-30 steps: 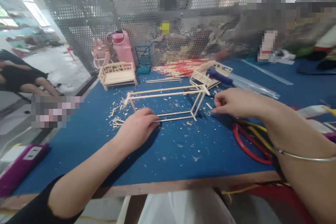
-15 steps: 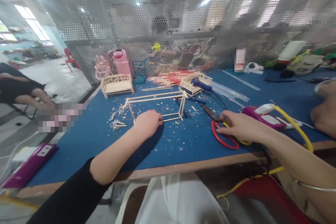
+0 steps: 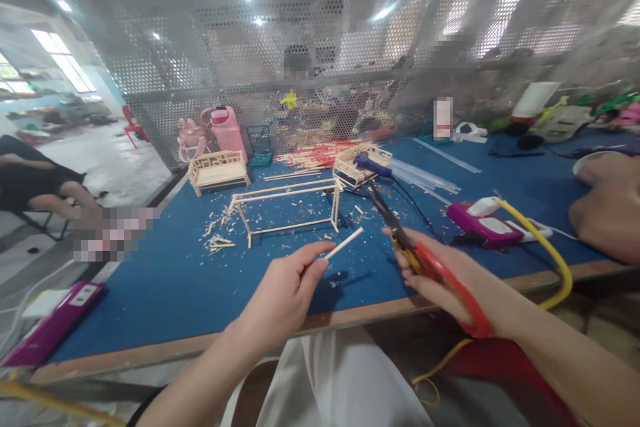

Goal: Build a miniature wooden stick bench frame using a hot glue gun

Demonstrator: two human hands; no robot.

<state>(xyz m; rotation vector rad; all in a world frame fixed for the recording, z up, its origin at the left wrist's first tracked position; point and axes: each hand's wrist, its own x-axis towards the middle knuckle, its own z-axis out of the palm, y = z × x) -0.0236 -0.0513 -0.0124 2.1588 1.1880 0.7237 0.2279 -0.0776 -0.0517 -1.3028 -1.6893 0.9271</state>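
My left hand (image 3: 287, 283) pinches one end of a short pale wooden stick (image 3: 346, 241), raised over the front of the blue tabletop. In my right hand (image 3: 453, 280) is a pair of scissors (image 3: 442, 269) with red handles, blades pointing up and away. The stick's free end is left of the scissors, apart from the blades. A box-shaped frame of thin sticks (image 3: 293, 227) stands on the table beyond my left hand. Behind it are a miniature wooden bench (image 3: 220, 178) and another small wooden piece (image 3: 345, 173), with a blue glue gun (image 3: 374, 164) resting against it.
Wood scraps (image 3: 220, 243) litter the table. Red-and-pale sticks (image 3: 320, 156) and clear glue sticks (image 3: 425, 175) lie at the back, before a perforated metal screen (image 3: 240, 47). A purple power strip (image 3: 483, 225) with a yellow cable is at right, near another person's hand (image 3: 607, 207).
My left hand has come away from the frame toward me and now holds a short stick. My right hand has lifted the scissors off the table and turned them upward.
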